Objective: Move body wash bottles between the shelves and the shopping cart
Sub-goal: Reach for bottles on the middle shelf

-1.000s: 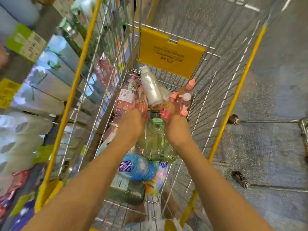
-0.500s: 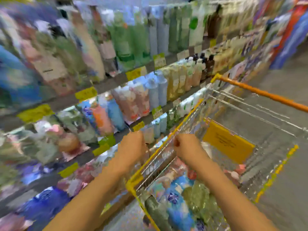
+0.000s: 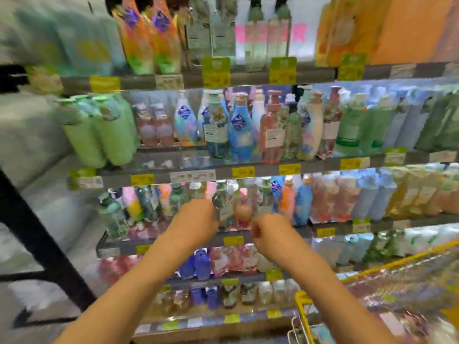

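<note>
Bottles [image 3: 224, 207] are crowding five shelf [image 3: 248, 240] tiers, too blurred for counting; one clear plastic one is standing at twelve o'clock of the left hand [image 3: 196, 219], which is touching or gripping it, I cannot tell which. The right hand [image 3: 267, 232] is curling loosely, holding nothing. One wire cart [image 3: 372, 281] is sitting at four o'clock.

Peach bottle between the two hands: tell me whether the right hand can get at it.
Probably yes. The right hand is raised just beside the peach bottle at the shelf front, with nothing visible between them, though blur hides its neighbours.
</note>
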A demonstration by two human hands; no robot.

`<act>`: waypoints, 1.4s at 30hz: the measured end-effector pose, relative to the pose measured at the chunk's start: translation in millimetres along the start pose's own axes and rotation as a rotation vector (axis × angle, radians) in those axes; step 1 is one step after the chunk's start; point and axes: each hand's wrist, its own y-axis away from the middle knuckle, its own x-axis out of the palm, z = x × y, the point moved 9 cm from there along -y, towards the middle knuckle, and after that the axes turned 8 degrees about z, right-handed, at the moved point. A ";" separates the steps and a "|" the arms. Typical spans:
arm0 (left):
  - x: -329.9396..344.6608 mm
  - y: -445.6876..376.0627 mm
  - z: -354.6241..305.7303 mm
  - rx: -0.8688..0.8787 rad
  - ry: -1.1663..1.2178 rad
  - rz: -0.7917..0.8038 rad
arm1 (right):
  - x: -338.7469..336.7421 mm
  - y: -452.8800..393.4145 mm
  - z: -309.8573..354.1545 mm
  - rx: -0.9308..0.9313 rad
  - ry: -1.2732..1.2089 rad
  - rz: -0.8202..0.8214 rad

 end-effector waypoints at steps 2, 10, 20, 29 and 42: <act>-8.3 3.8 34.3 -0.062 0.003 0.001 | 4.4 -19.9 29.2 -0.051 0.003 0.016; -33.8 -30.6 100.3 -0.113 0.005 -0.007 | 3.0 -83.3 72.2 -0.047 -0.052 0.021; -35.2 -177.3 51.7 0.057 0.040 0.018 | -66.7 -181.6 -4.2 0.091 -0.032 -0.154; -90.1 -285.8 58.7 0.011 0.097 -0.102 | -130.6 -290.3 -30.5 0.071 -0.129 -0.270; -96.0 -385.1 81.3 0.055 0.485 -0.101 | -142.8 -373.5 -80.8 0.207 -0.720 -0.346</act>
